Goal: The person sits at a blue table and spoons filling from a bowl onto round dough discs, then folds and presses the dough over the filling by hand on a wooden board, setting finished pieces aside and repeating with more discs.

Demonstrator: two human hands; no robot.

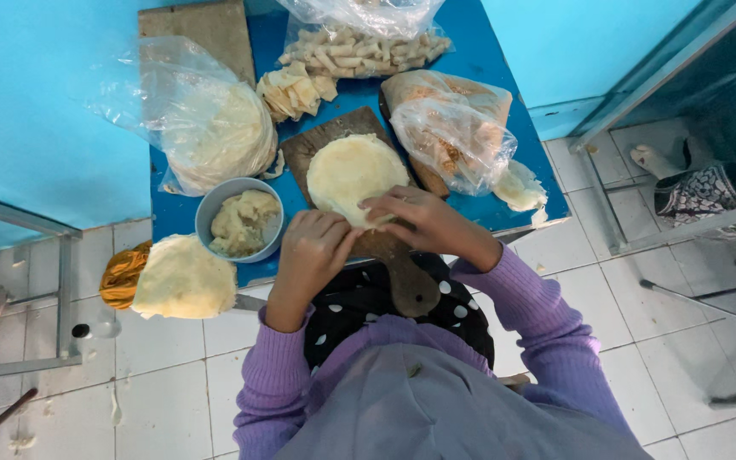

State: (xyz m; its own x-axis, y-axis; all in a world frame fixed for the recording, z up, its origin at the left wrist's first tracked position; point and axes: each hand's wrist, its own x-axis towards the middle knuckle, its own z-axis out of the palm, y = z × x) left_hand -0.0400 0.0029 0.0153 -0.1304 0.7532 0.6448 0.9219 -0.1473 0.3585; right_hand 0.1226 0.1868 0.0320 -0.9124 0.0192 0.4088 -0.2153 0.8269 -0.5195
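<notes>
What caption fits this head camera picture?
Both hands, left hand and right hand, fold a round wrapper on a wooden board.

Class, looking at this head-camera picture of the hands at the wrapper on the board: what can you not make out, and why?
- Near edge of the round wrapper, head view: covered by the left hand and right hand.
- Bag of rolls: cut off by the top edge.
- Contents of the crumpled plastic bag: blurred by creased plastic.

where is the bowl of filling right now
In the head view, the grey bowl sits on the blue table, left of the wooden board, beside the left hand.
</notes>
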